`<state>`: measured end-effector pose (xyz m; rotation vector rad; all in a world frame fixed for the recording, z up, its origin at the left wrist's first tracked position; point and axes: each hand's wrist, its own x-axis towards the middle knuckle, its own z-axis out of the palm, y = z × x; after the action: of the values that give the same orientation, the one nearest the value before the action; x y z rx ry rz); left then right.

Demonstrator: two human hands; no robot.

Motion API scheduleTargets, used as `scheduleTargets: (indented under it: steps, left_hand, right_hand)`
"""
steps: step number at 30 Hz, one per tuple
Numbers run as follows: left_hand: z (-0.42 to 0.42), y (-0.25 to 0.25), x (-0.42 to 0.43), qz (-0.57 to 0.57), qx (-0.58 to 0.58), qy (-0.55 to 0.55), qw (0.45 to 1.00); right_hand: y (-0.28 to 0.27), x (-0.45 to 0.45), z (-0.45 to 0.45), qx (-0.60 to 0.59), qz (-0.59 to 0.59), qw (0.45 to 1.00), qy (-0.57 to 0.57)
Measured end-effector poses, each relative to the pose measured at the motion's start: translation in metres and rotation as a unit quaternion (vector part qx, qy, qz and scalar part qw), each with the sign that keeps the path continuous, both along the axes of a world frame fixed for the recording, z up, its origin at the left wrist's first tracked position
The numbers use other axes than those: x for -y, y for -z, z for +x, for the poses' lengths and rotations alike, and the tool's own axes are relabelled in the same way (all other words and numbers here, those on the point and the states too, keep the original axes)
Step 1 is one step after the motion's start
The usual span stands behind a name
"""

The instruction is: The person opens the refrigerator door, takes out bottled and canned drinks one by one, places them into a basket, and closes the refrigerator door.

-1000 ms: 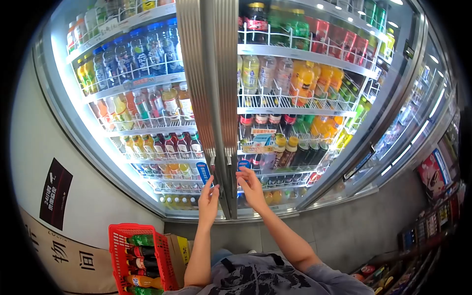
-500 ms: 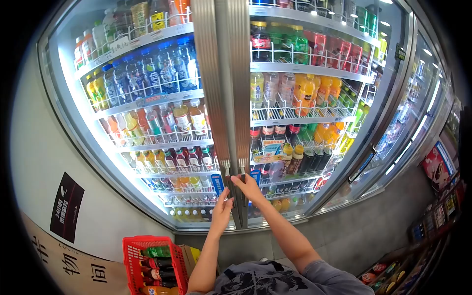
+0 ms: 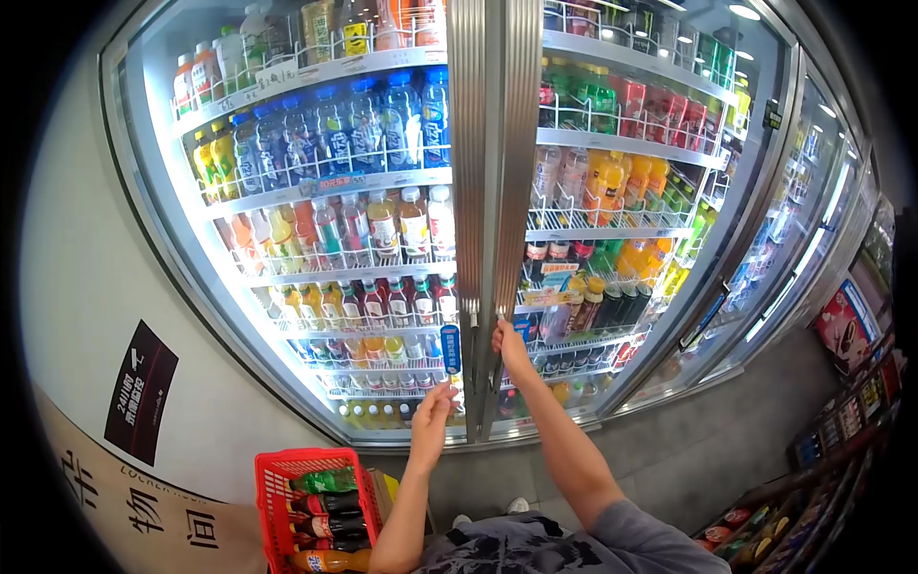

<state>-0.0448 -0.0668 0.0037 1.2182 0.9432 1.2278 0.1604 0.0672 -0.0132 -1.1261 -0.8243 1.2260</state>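
Two glass cooler doors meet at metal frames in the middle, with a left door handle [image 3: 473, 359] and a right door handle [image 3: 497, 362]. My right hand [image 3: 512, 344] is closed around the upper part of the right handle. Lower and to the left, my left hand [image 3: 434, 411] is in front of the left door with its fingers apart and nothing in it. A blue label [image 3: 450, 349] is on the left door above that hand. Behind the glass stand shelves of bottles, among them blue-capped bottles [image 3: 366, 124] and orange bottles [image 3: 606, 187].
At the lower left a red basket [image 3: 271, 517] holds several bottles, beside a cardboard box. A black sign [image 3: 141, 394] is on the wall at left. Racks of packaged goods [image 3: 765, 526] stand at the lower right. Grey floor [image 3: 612, 459] lies before the cooler.
The view has shifted, so the cooler doors appear farther right. My right hand has closed on the right handle. My left hand has moved down and away from the handles.
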Motion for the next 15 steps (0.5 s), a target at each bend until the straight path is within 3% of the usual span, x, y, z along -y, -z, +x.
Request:
scheduleTargets:
  steps: [8,10,13,15]
  left_hand:
    - [0.008,0.027,-0.004,-0.031,0.026,0.03,0.999]
    - [0.019,0.031,-0.004,-0.04,0.034,0.046,0.998]
    - [0.037,0.052,-0.006,-0.08,0.049,0.072,0.993]
    - [0.049,0.067,0.002,-0.082,0.041,0.08,0.993]
  right_hand:
    - [0.008,0.075,-0.001,-0.006,0.034,0.998,0.043]
    - [0.003,0.102,-0.001,0.046,0.042,0.996,0.065]
    - [0.006,0.128,0.003,0.041,0.003,0.995,0.092]
    - [0.005,0.155,0.008,0.041,0.013,0.997,0.058]
